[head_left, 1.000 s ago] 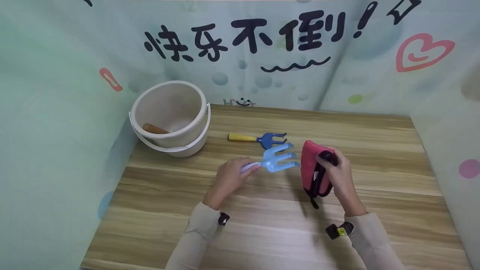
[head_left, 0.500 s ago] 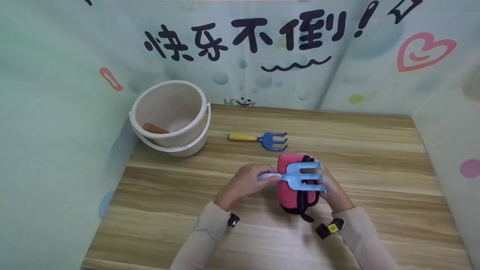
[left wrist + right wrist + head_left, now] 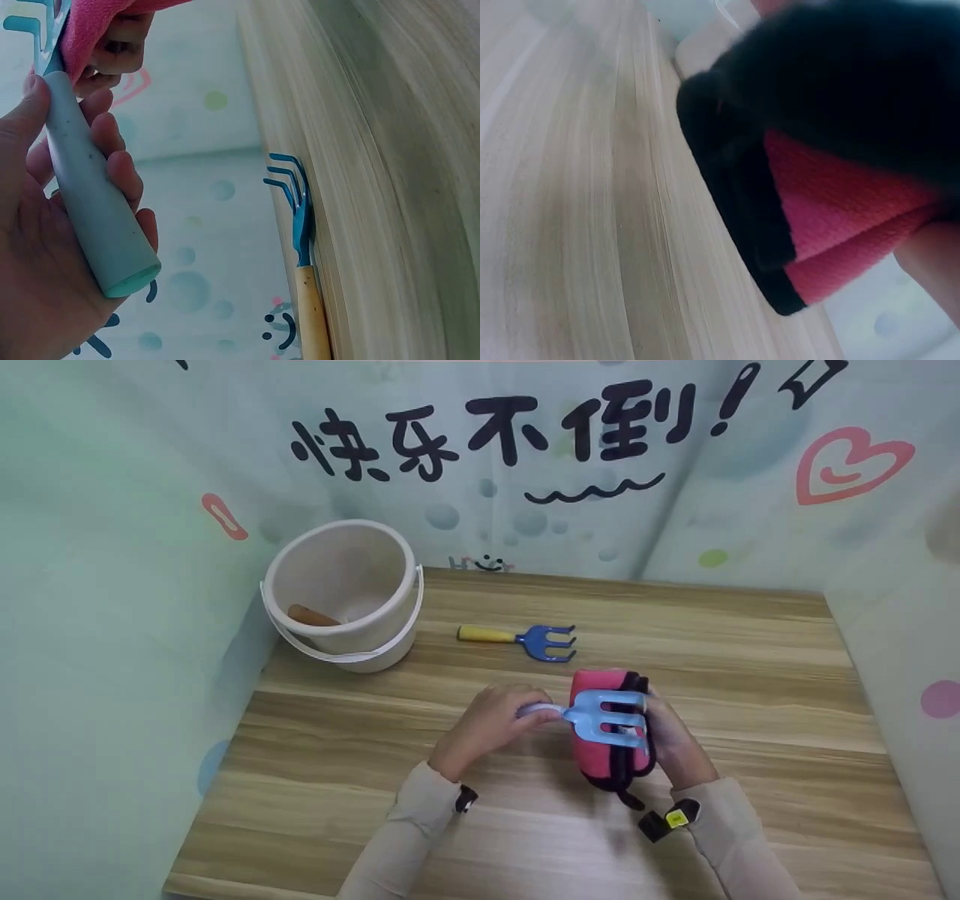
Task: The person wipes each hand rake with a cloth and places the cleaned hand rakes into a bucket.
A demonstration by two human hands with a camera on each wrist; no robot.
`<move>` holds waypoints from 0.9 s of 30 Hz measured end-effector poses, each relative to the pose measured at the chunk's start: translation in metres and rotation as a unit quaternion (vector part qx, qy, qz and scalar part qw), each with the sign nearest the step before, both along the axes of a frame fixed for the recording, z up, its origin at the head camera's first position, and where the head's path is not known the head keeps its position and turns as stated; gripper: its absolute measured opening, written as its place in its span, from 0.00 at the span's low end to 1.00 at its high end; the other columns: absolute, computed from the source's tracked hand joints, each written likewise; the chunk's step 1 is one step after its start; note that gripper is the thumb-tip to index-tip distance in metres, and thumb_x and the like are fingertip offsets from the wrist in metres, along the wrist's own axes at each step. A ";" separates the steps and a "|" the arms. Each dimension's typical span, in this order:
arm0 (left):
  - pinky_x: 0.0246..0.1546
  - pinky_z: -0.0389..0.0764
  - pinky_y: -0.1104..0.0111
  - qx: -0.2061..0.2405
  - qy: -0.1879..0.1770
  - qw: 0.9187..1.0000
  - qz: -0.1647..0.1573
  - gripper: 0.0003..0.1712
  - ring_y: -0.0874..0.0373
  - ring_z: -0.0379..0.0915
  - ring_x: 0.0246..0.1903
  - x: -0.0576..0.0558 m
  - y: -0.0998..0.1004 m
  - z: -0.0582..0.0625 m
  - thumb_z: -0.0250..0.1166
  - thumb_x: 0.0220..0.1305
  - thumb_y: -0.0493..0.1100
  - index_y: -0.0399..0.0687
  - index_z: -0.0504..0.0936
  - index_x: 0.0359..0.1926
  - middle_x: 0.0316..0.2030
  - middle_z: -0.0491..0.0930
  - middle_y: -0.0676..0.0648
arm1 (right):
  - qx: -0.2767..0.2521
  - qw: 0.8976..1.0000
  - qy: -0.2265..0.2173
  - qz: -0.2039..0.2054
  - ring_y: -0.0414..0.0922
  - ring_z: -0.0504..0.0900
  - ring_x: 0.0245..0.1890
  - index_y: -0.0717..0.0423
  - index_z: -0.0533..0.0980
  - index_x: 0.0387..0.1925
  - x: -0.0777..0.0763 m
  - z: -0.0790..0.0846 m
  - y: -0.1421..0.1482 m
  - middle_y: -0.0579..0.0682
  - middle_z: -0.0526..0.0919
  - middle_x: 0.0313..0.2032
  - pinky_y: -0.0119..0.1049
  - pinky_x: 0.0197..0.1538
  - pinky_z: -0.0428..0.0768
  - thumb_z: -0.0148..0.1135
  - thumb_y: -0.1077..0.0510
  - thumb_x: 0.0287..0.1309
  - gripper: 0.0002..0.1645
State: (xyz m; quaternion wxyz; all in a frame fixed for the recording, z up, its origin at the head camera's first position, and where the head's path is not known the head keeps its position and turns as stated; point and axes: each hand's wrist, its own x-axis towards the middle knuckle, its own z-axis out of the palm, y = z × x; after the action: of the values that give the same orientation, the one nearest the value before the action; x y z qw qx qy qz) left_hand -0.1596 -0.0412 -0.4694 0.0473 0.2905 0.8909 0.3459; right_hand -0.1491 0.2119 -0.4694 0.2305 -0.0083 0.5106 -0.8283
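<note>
A light blue hand fork (image 3: 589,716) lies across the front of a pink pouch (image 3: 592,761) a little right of and below the centre of the head view, its tines pointing right; whether the two touch, I cannot tell. The left hand (image 3: 491,724) grips the fork by its pale handle, and in the left wrist view the thumb presses along one side with the fingers curled round the other. The right hand (image 3: 679,746) grips the pouch from its right side, partly hidden behind it; the pouch has black trim, and a black tab (image 3: 631,799) hangs at its lower end. Just above them in the frame, a dark blue fork (image 3: 534,640) with a yellow handle lies on the wood-grain table (image 3: 757,682), tines to the right. At the left, a white bucket (image 3: 337,570) stands with its bail lowered toward the viewer, a brown rod-like piece (image 3: 312,616) inside. Pale sleeves (image 3: 405,817) cover both forearms, with a small black device at each cuff. Behind, a pale green backdrop (image 3: 570,536) carries dark lettering, dots and a pink heart (image 3: 814,476) at upper right.
</note>
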 end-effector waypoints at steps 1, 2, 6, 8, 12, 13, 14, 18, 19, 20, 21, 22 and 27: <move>0.34 0.69 0.73 -0.003 0.002 1.000 0.006 0.22 0.66 0.69 0.28 0.000 -0.001 -0.001 0.51 0.62 0.65 0.58 0.81 0.42 0.30 0.79 0.59 | -0.013 1.000 -0.014 0.002 0.40 0.82 0.31 0.42 0.77 0.40 -0.001 0.000 0.002 0.44 0.83 0.32 0.35 0.38 0.80 0.44 0.63 0.61 0.18; 0.34 0.69 0.72 -0.006 0.003 1.000 0.012 0.22 0.65 0.68 0.28 0.000 -0.002 -0.001 0.52 0.62 0.64 0.58 0.81 0.42 0.29 0.78 0.59 | -0.020 0.999 -0.026 0.001 0.42 0.83 0.33 0.43 0.77 0.41 -0.001 0.000 0.004 0.46 0.84 0.34 0.37 0.40 0.80 0.43 0.64 0.61 0.18; 0.36 0.68 0.71 -0.011 -0.007 0.999 0.030 0.21 0.65 0.67 0.28 -0.001 -0.005 -0.003 0.52 0.62 0.64 0.58 0.81 0.41 0.28 0.77 0.59 | -0.024 0.999 -0.035 -0.009 0.47 0.84 0.38 0.48 0.75 0.44 -0.002 0.005 0.009 0.51 0.84 0.38 0.42 0.44 0.80 0.40 0.66 0.63 0.19; 0.37 0.68 0.71 -0.010 -0.018 0.999 0.033 0.22 0.64 0.67 0.29 -0.001 -0.007 -0.003 0.51 0.62 0.64 0.58 0.81 0.41 0.28 0.76 0.59 | -0.018 0.999 -0.024 -0.020 0.49 0.84 0.37 0.50 0.75 0.44 -0.002 0.008 0.009 0.53 0.84 0.37 0.42 0.42 0.81 0.40 0.67 0.63 0.19; 0.39 0.68 0.69 -0.021 -0.031 0.998 0.047 0.24 0.64 0.68 0.30 -0.002 -0.008 -0.004 0.49 0.62 0.66 0.58 0.81 0.40 0.29 0.76 0.59 | 0.035 0.997 0.010 -0.066 0.46 0.84 0.33 0.48 0.78 0.40 -0.001 0.014 0.006 0.50 0.83 0.32 0.40 0.38 0.81 0.45 0.69 0.62 0.18; 0.39 0.68 0.69 -0.028 -0.031 0.998 0.053 0.24 0.64 0.68 0.31 -0.002 -0.008 -0.004 0.49 0.62 0.66 0.58 0.81 0.40 0.29 0.76 0.59 | 0.058 0.994 0.023 -0.084 0.44 0.83 0.32 0.46 0.78 0.39 0.000 0.015 0.005 0.48 0.83 0.32 0.38 0.37 0.81 0.47 0.69 0.61 0.18; 0.40 0.68 0.69 -0.037 -0.030 0.997 0.061 0.24 0.64 0.68 0.31 -0.002 -0.008 -0.004 0.49 0.62 0.66 0.58 0.81 0.40 0.29 0.76 0.59 | 0.087 0.990 0.039 -0.101 0.42 0.82 0.32 0.44 0.79 0.39 0.000 0.016 0.003 0.46 0.82 0.32 0.36 0.38 0.80 0.50 0.69 0.60 0.18; 0.39 0.68 0.67 -0.081 -0.011 0.992 0.094 0.23 0.62 0.68 0.30 -0.002 -0.008 -0.005 0.50 0.62 0.66 0.56 0.81 0.36 0.27 0.75 0.57 | 0.215 0.958 0.107 -0.158 0.38 0.79 0.37 0.49 0.77 0.44 0.002 0.017 -0.005 0.42 0.80 0.36 0.31 0.42 0.76 0.57 0.69 0.56 0.16; 0.38 0.68 0.66 -0.091 -0.007 0.990 0.103 0.24 0.61 0.68 0.29 -0.002 -0.007 -0.005 0.50 0.61 0.66 0.56 0.81 0.36 0.26 0.75 0.57 | 0.242 0.948 0.119 -0.168 0.38 0.79 0.37 0.53 0.76 0.46 0.003 0.017 -0.007 0.43 0.80 0.38 0.30 0.42 0.76 0.58 0.69 0.56 0.17; 0.38 0.68 0.66 -0.099 -0.004 0.989 0.111 0.24 0.61 0.67 0.28 -0.001 -0.007 -0.006 0.50 0.61 0.66 0.55 0.80 0.35 0.26 0.74 0.56 | 0.268 0.939 0.130 -0.174 0.37 0.79 0.38 0.57 0.75 0.48 0.003 0.017 -0.009 0.45 0.80 0.39 0.30 0.42 0.77 0.57 0.69 0.56 0.17; 0.37 0.68 0.66 -0.106 0.001 0.987 0.118 0.24 0.61 0.67 0.28 -0.001 -0.007 -0.006 0.50 0.61 0.66 0.54 0.80 0.35 0.25 0.73 0.56 | 0.292 0.929 0.140 -0.181 0.37 0.79 0.38 0.60 0.74 0.50 0.004 0.016 -0.011 0.48 0.80 0.41 0.30 0.43 0.77 0.57 0.69 0.56 0.18; 0.36 0.68 0.67 -0.110 0.003 0.986 0.126 0.24 0.61 0.66 0.27 0.000 -0.007 -0.006 0.50 0.61 0.66 0.55 0.80 0.35 0.24 0.73 0.56 | 0.311 0.921 0.145 -0.185 0.36 0.79 0.38 0.62 0.73 0.50 0.005 0.015 -0.012 0.50 0.80 0.42 0.30 0.42 0.77 0.57 0.69 0.56 0.18; 0.28 0.65 0.69 -0.133 0.053 0.976 0.166 0.24 0.60 0.64 0.22 0.002 -0.008 -0.010 0.51 0.61 0.65 0.52 0.79 0.30 0.19 0.70 0.55 | 0.365 0.890 0.174 -0.210 0.33 0.78 0.40 0.63 0.73 0.50 0.009 0.014 -0.015 0.57 0.80 0.45 0.26 0.44 0.75 0.59 0.68 0.56 0.18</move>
State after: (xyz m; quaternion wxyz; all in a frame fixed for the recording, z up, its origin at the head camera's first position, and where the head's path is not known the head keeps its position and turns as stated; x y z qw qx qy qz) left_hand -0.1572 -0.0493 -0.4796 -0.0202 0.1473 0.9661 0.2110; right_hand -0.1406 0.1966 -0.4552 -0.0549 0.0398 0.7987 -0.5979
